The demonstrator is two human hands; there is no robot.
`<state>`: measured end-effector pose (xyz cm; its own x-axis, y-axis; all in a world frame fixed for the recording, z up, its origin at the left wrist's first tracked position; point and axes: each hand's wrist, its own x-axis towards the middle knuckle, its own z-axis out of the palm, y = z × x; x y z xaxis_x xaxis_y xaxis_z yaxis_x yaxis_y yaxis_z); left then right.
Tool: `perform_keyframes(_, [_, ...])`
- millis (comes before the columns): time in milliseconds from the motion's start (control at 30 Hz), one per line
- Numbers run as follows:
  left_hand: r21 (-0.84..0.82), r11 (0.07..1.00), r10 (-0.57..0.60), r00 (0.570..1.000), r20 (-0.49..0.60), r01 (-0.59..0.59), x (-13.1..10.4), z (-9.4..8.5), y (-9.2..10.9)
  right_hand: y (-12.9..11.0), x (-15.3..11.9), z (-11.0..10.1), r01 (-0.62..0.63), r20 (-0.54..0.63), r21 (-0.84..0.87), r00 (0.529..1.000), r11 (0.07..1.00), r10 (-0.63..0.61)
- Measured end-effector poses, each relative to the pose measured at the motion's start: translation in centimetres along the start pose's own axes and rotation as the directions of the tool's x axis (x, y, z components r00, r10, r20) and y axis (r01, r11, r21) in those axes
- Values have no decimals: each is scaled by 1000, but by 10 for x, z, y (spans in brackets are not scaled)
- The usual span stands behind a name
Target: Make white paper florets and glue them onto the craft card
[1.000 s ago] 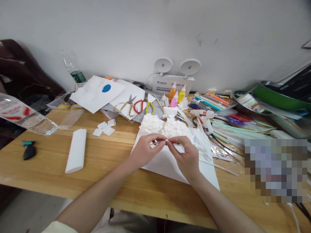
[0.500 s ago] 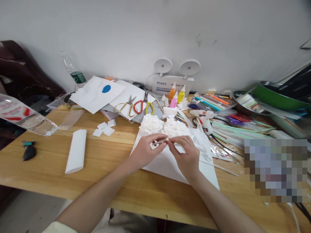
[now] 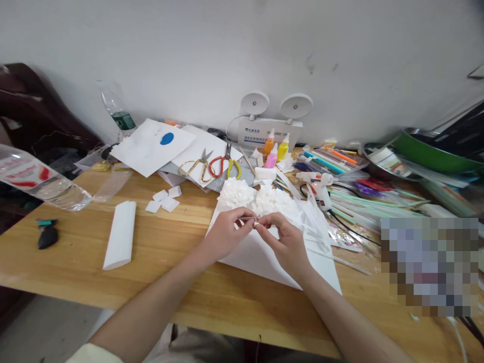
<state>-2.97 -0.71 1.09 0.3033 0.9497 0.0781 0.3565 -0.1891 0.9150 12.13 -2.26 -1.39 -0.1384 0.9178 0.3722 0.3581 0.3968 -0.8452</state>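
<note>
My left hand (image 3: 226, 234) is closed, pinching a thin white strip (image 3: 247, 218), which looks like paper. Fingertips of my right hand (image 3: 285, 246) press together on a small white curled bit (image 3: 256, 224) at the strip's end. Both hands meet above a white sheet of paper (image 3: 260, 264) on the table. Just behind them on the sheet sit two fluffy white clumps, one on the left (image 3: 235, 193) and one on the right (image 3: 274, 197). Loose white strips (image 3: 315, 229) lie by my right hand.
A glue gun (image 3: 319, 191) stands right of the clumps, its cord trailing right. Scissors (image 3: 196, 165) and red-yellow pliers (image 3: 227, 164) lie behind. At left are a folded white paper (image 3: 120, 234), small paper squares (image 3: 168, 203) and a water bottle (image 3: 45, 179). Paint bottles (image 3: 271, 159) stand at the back.
My right fingertips have shifted slightly left, closer to my left hand. The strip's end now shows as a small curled bit between the fingertips.
</note>
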Motion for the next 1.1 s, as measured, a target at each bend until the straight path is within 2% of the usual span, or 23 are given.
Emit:
perform_keyframes(467, [98,994,58,998,-36,-55,-2,1,1,0,2,1,114,-108,-166,985,980,-133])
perform_keyframes(700, [36,999,34,999,-18,-33,-3,2,2,-1,0,2,119,-179,-188,972,975,-153])
perform_keyframes(900, [-17,1000,12,1000,-7,-12,-4,3,4,-1,-2,4,56,-225,-154,970,986,-90])
perform_keyframes(1100, [-69,998,-4,1000,22,6,-2,4,2,0,-1,5,131,-245,-208,952,969,-181])
